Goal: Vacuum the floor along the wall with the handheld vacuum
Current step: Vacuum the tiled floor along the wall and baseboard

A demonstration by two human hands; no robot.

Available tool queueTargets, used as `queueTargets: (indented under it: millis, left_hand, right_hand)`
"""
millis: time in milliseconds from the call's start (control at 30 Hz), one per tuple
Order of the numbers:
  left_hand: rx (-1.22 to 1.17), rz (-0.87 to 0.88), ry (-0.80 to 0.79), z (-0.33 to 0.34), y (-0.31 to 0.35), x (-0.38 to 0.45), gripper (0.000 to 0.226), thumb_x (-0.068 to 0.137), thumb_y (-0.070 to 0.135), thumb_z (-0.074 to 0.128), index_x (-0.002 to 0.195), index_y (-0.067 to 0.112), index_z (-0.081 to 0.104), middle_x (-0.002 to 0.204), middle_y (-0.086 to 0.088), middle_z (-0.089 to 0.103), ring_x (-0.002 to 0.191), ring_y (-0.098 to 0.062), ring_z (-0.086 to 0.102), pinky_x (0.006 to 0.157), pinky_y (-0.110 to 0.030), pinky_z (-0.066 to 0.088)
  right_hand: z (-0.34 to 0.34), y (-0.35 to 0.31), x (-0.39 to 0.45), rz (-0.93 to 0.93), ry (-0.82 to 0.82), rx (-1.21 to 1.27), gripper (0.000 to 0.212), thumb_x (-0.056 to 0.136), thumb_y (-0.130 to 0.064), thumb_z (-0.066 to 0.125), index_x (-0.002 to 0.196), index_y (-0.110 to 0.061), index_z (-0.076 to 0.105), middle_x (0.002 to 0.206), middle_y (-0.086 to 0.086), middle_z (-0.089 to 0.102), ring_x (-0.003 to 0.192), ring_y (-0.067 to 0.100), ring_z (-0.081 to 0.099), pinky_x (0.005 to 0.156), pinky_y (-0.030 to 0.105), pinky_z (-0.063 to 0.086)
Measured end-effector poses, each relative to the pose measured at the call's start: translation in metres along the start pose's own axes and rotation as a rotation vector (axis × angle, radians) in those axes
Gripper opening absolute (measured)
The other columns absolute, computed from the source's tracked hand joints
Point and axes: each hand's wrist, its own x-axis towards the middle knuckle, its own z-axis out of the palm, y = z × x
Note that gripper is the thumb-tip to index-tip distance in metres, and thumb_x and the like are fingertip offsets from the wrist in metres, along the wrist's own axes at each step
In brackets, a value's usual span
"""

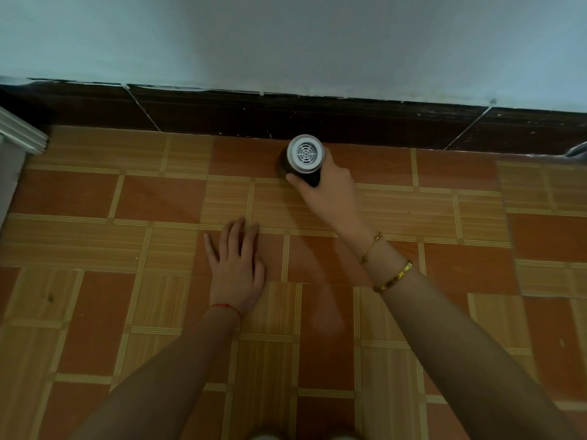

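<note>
Head view | our right hand (330, 188) wraps the black cylindrical handheld vacuum with white vented cap (304, 158) | its axis points away from the grip at the dark skirting (349, 122) | left hand (236, 258) flat on floor, farther back

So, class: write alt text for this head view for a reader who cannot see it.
A right hand grips a handheld vacuum at the dark baseboard. The left hand rests flat on the tiled floor.

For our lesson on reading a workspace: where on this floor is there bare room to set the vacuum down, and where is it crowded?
Bare floor lies between the white trim and the left hand, and again right of the right hand along the baseboard. It is crowded mid-frame, where the right hand grips the handheld vacuum and the left presses flat on the tiles.
</note>
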Motion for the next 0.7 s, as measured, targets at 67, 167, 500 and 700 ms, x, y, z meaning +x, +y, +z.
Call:
queueTargets:
  millis: [67,167,500,700]
  left_hand:
    - [0.009,-0.005,-0.002,-0.001,0.001,-0.001,0.055,0.093,0.031,0.035,0.147,0.019,0.039,0.155,-0.009,0.033,0.148,-0.027,0.024,0.118,-0.067,0.007]
    - [0.023,-0.003,-0.005,-0.001,0.002,-0.001,0.054,0.094,0.032,0.033,0.147,0.019,0.038,0.155,-0.01,0.034,0.148,-0.027,0.025,0.118,-0.067,0.007]
    - [0.087,-0.021,-0.054,-0.011,-0.002,-0.004,0.058,0.095,0.032,0.026,0.149,0.015,0.037,0.157,-0.015,0.033,0.147,-0.032,0.026,0.118,-0.065,0.017]
    - [0.07,-0.117,0.026,-0.032,-0.035,-0.02,0.051,0.097,0.028,0.031,0.146,0.013,0.034,0.155,-0.016,0.033,0.145,-0.036,0.027,0.118,-0.063,0.02]
  right_hand:
    - [-0.013,0.011,-0.01,0.047,0.045,0.051,0.066,0.084,-0.045,0.069,0.137,-0.015,0.043,0.123,0.005,0.065,0.111,0.024,0.062,0.088,0.034,0.053]
    - [-0.027,0.025,-0.031,0.083,0.062,0.089,0.066,0.085,-0.041,0.07,0.139,-0.016,0.042,0.125,0.002,0.064,0.113,0.019,0.06,0.085,0.024,0.048]
    - [-0.011,0.012,-0.096,-0.013,-0.21,-0.032,0.066,0.083,-0.055,0.066,0.138,-0.024,0.046,0.12,-0.004,0.067,0.109,0.016,0.062,0.087,0.035,0.054]
    - [-0.002,-0.006,-0.087,-0.013,-0.211,-0.011,0.065,0.084,-0.051,0.066,0.138,-0.021,0.044,0.123,-0.001,0.065,0.112,0.018,0.06,0.089,0.034,0.052]
